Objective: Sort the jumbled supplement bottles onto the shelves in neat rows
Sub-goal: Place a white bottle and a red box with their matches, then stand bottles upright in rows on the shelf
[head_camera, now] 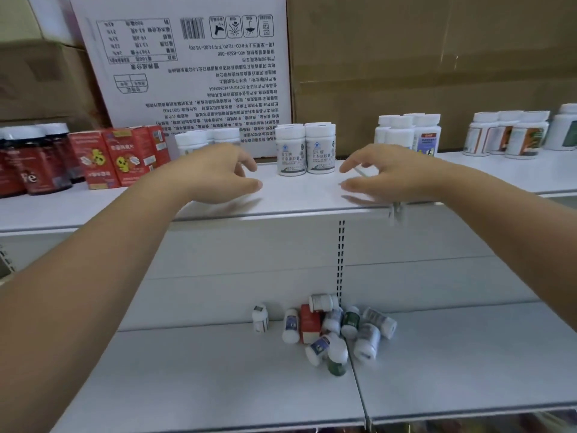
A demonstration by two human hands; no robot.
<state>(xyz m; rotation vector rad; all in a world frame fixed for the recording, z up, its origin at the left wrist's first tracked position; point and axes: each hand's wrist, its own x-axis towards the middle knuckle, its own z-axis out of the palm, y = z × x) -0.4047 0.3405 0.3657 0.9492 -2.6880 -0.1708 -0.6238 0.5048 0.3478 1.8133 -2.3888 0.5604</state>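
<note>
From your head camera, your left hand [218, 175] and right hand [387, 175] hover just over the front of the upper shelf [296, 198]. Their fingers are loosely spread and curved, gripping nothing, one hand on either side of two upright white bottles [306, 151] with blue-and-grey labels that stand touching side by side. Down on the lower shelf [203, 376], the jumbled supplement bottles [365, 339] lie heaped near the back panel: mostly small white-capped ones on their sides, a couple with dark green bodies, around a small red box [310, 323], with one white bottle [260, 317] a little apart on the left.

Jumbled bottles [331, 331] on shelf [187, 370] below hands [218, 173].
</note>
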